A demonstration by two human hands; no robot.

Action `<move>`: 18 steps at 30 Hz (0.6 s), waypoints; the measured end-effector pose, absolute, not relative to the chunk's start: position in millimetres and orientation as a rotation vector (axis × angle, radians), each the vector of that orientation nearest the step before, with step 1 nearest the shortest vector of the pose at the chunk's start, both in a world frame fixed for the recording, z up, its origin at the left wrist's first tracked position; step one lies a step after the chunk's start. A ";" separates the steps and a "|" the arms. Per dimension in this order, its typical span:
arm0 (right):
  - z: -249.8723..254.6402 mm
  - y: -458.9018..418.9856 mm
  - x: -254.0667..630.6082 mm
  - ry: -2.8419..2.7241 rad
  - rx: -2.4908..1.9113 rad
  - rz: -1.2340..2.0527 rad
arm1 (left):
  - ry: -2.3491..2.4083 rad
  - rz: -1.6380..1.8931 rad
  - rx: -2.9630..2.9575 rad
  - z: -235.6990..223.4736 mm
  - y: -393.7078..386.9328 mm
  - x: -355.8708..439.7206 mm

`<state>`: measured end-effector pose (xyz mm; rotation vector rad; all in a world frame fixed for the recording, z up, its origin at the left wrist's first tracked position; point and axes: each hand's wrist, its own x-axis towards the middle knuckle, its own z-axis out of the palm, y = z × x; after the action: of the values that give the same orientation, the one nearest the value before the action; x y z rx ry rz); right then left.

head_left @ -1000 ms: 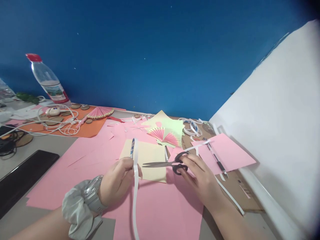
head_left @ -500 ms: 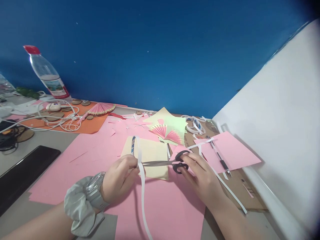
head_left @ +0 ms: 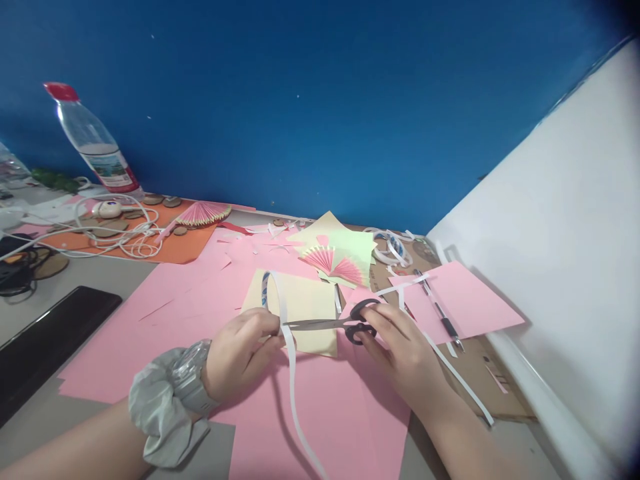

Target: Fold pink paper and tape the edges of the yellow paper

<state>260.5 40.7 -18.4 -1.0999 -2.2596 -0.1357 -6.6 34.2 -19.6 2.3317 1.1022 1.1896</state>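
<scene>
White tape ring (head_left: 283, 297) pinched in left hand (head_left: 243, 353); black-handled metal scissors (head_left: 345, 324) clamped in right hand (head_left: 404, 353), tips at the tape.

Tape (head_left: 295, 400): lower end cut off by btm edge; part of loop hidden behind L hand (head_left: 245, 348).
Scissors (head_left: 320, 325): handle partly hidden by R hand (head_left: 397, 347); can't tell if tips touch tape.
Bottle label (head_left: 111, 168): print too small to read.
Black slab (head_left: 60, 343): cut off, L edge.
</scene>
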 end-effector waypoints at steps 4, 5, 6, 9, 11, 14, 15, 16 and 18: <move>-18.6 41.0 260.0 -2.259 -1.093 -0.196 | 1.104 1.181 2.313 -21.2 33.9 -6.6; -18.6 41.3 259.7 -2.258 -1.089 -0.211 | 1.099 1.180 2.308 -21.7 33.9 -6.6; -18.4 41.6 259.2 -2.256 -1.081 -0.228 | 1.092 1.179 2.302 -22.0 34.0 -6.6; -17.4 42.1 257.5 -2.259 -1.061 -0.284 | 1.065 1.172 2.301 -21.4 34.5 -6.6; -16.7 41.9 256.6 -2.259 -1.053 -0.329 | 1.061 1.168 2.304 -20.4 34.8 -6.9; -16.4 41.0 256.4 -2.263 -1.039 -0.386 | 1.065 1.154 2.304 -20.1 34.8 -7.3; -16.5 40.6 256.8 -2.265 -1.037 -0.397 | 1.062 1.144 2.304 -20.4 34.6 -7.4; -16.6 40.3 257.2 -2.270 -1.038 -0.404 | 1.058 1.136 2.302 -20.7 34.4 -7.5; -16.9 39.8 258.0 -2.280 -1.043 -0.413 | 1.042 1.123 2.303 -21.1 34.1 -7.4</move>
<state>258.0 39.8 -16.9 -1.0427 -2.2805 -0.4134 -7.4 34.1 -21.1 2.3025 1.0417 1.1234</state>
